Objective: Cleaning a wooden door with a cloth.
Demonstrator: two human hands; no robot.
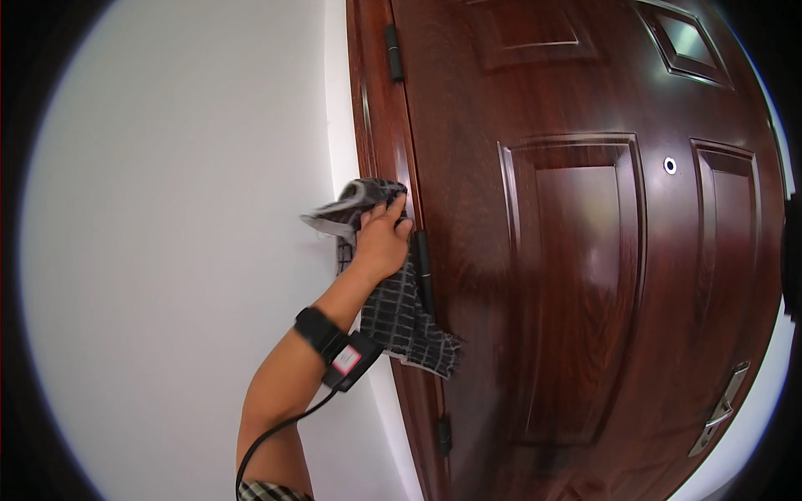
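Observation:
My left hand (381, 245) presses a dark grey checked cloth (391, 313) against the reddish-brown door frame (376, 125), on its hinge side. Its back faces me, with the fingers pointing up along the frame. One folded end of the cloth sticks out to the left over the white wall, slightly blurred. The rest hangs below the hand, and its frayed corner lies across the edge of the brown panelled door (463, 250). Just right of the hand is a black middle hinge (423, 257), partly covered by the cloth. My right hand is out of view.
A black strap with a box-shaped device (352, 362) and a cable is on my left forearm. White wall (188, 188) fills the left. The door has a peephole (670, 166), a metal lever handle (720, 412), an upper hinge (393, 53) and a lower hinge (444, 436).

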